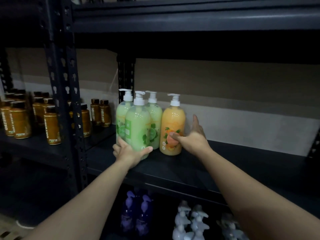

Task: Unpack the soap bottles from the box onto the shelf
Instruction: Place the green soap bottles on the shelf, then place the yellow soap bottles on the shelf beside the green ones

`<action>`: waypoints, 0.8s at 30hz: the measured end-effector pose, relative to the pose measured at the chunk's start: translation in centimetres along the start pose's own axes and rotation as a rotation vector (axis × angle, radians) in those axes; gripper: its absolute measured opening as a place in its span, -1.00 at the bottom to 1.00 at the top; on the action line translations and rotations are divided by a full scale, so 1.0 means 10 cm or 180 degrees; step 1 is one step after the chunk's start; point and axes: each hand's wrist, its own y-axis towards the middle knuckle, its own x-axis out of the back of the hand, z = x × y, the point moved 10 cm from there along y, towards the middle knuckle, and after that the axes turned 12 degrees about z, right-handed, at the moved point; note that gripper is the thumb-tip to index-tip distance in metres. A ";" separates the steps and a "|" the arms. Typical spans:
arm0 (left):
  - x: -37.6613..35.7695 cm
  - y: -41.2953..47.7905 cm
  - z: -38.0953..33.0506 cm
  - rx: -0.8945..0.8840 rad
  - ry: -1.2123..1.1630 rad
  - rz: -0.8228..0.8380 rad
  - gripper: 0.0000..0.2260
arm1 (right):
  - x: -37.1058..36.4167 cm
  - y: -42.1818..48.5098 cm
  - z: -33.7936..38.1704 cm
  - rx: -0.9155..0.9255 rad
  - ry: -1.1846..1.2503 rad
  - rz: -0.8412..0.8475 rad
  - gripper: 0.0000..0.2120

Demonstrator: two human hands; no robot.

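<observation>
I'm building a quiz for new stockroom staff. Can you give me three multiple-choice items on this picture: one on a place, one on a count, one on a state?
1. Where does the orange soap bottle stand relative to the green soap bottles on the shelf?
A) to their left B) to their right C) behind them
2. How many green soap bottles stand there?
A) two B) three C) five
3. What is the left hand doing?
A) gripping the front green bottle near its base B) hanging free C) pressing a pump

Answers:
1 B, it stands at the group's right.
2 B, three white pumps top green bodies.
3 A, thumb and fingers wrap the base.
</observation>
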 end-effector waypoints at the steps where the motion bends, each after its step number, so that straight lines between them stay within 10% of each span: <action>1: 0.04 -0.11 -0.05 -0.0079 -0.0084 -0.0138 0.10 | 0.06 -0.10 0.04 0.0097 -0.0097 -0.0046 0.06; 9: -0.29 -1.49 -0.44 -0.1188 0.0074 0.0098 -0.71 | 0.23 -1.36 0.03 0.0323 -0.1010 0.0043 -0.43; 17: -1.28 -2.42 0.56 -0.0732 0.0443 0.1120 -0.79 | -0.04 -2.81 -0.94 -0.0008 -0.1865 0.0321 -0.50; 24: -2.09 -2.86 1.92 0.0317 0.1454 0.2207 -0.69 | -0.59 -3.48 -2.26 -0.1010 -0.1077 0.0733 -0.45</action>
